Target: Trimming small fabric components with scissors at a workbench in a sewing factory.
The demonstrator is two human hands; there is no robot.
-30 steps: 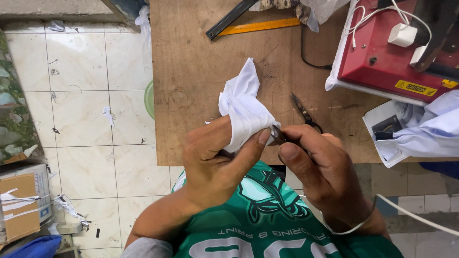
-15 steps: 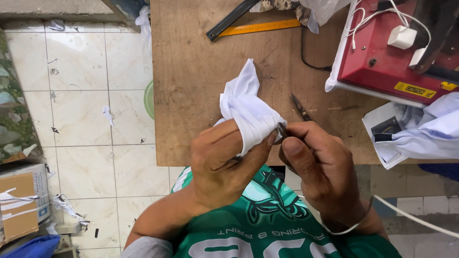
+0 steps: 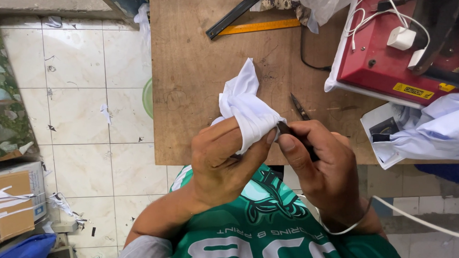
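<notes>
Bunched white cloth (image 3: 246,109) held just above wooden table (image 3: 197,74), wrapped over left hand (image 3: 223,162), fingers closed on it. Soft, light, limp; grip at bunched fold. Right hand (image 3: 325,166) pinches small dark snips (image 3: 300,107) at cloth edge. Red press machine (image 3: 390,62) w/ white cable nearby.

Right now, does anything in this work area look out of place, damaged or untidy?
Yes. Small scraps of white cloth lie scattered on the tiled floor, left of the wooden table. On the table, things look in order: the left hand grips a white cloth, and the right hand holds a small dark tool against it.
</notes>
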